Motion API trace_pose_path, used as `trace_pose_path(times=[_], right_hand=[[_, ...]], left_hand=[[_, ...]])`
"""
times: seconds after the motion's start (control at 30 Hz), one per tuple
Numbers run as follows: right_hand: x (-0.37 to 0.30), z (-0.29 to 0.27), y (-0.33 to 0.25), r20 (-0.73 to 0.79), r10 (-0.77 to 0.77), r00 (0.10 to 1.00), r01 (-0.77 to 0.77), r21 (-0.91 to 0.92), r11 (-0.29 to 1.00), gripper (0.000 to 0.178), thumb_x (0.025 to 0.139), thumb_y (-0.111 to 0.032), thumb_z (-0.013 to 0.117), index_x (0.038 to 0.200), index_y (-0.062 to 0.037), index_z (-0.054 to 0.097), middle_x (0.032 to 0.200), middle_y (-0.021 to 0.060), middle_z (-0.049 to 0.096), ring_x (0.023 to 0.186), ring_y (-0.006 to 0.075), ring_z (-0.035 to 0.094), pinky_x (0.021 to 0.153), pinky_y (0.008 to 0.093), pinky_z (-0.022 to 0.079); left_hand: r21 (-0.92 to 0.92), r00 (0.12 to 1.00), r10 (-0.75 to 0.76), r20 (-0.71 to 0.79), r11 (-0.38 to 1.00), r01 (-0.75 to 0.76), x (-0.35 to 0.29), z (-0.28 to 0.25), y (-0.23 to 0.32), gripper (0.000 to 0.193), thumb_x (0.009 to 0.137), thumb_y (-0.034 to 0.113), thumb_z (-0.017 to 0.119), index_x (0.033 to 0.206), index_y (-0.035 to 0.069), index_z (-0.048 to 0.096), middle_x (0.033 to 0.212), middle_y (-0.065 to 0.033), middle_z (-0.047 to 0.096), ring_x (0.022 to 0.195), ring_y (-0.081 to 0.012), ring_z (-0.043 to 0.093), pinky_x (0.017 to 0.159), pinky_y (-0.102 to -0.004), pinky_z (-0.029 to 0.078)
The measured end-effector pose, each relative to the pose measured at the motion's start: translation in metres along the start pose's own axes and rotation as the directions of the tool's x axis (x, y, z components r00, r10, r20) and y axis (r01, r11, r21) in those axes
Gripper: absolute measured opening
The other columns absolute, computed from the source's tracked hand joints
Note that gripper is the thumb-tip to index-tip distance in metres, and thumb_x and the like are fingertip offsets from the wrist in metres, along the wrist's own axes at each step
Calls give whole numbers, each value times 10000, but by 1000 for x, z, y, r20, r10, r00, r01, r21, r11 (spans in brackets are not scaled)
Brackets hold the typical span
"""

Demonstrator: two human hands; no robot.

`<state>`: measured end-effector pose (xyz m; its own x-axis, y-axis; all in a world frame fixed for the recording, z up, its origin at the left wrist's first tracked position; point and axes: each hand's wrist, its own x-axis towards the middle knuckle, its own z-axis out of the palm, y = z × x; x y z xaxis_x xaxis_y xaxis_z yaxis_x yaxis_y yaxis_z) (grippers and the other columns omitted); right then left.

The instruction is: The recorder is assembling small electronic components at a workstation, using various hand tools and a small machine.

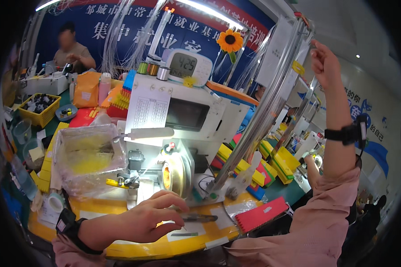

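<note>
Your left hand (153,217) is low over the yellow worktop (140,252), palm down, fingers loosely bent; can't tell if anything thin is pinched in it. Slim dark tool (205,218) lies just beyond your fingertips, image-right. Red strip (263,213) sits farther right, near the worktop edge. Your hands are well apart: right hand (326,66) is up high at your right, fingers partly curled, near the top of the clear upright post (258,107). Can't tell if it's gripping a fine strand.

Lit pale wheel (179,175) is just past your left hand, in front of the white machine (229,118). Left of it: plastic-wrapped tray (62,171) with yellow material inside. Machine top carries thread spools (163,73) and a white clock (200,65). Farther left, yellow basket (42,115) of dark parts. Back: seated person (78,52), blue banner (91,20).
</note>
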<state>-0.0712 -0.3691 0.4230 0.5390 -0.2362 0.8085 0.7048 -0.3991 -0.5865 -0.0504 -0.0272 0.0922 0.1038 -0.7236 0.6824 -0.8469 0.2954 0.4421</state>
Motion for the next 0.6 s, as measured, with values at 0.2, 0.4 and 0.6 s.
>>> trace_pose_path(times=[0.2,0.4,0.6], right_hand=[[51,0,11,-31,167,985,-164,79,983,227,758,-120,483,910,46,512,610,13,416,400,48,228,358,192,182],[62,6,25,-58,194,979,-184,147,972,161,765,-102,491,851,31,519,574,4,388,393,49,220,346,201,171],[68,10,29,-185,37,982,-7,160,987,56,786,-54,529,782,0,519,561,1,391,394,58,257,357,228,188]], left_hand=[[41,999,-17,-47,999,18,1,0,-4,73,777,64,607,828,64,555,1041,-104,489,961,-298,476,822,-366,404],[75,997,-15,-76,997,21,0,0,-5,76,772,71,621,829,74,571,1057,-99,499,995,-282,470,844,-370,381],[102,995,-19,-93,994,29,-5,0,4,72,758,87,653,807,78,601,1070,-93,510,1025,-273,468,866,-372,360]])
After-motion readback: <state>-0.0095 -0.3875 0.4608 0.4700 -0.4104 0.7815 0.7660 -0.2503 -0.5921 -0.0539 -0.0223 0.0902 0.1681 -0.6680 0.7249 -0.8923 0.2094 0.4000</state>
